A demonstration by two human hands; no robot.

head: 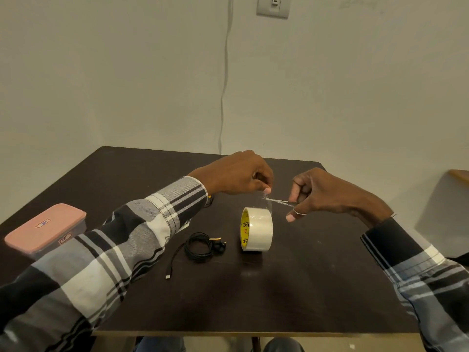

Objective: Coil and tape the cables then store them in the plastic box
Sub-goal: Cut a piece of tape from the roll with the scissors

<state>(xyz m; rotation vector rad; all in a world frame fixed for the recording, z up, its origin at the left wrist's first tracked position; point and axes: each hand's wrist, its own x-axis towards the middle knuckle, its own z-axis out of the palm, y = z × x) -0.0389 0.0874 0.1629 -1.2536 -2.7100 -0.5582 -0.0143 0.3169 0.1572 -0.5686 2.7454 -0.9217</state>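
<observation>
A roll of clear tape (256,232) stands on edge in the middle of the dark table (291,288). A strip of tape (267,203) runs up from it to my left hand (236,175), which pinches its free end. My right hand (322,194) holds small scissors (280,200), whose blades meet the strip just below my left fingers. A coiled black cable (199,246) lies left of the roll, and one loose flat end (172,262) trails toward me. The plastic box (47,231) with a pink lid sits shut at the table's left edge.
Another dark item (209,199) is partly hidden under my left wrist. A thin wire (223,97) hangs down the wall behind the table, below a wall switch (273,6). A wooden edge (460,175) shows at far right.
</observation>
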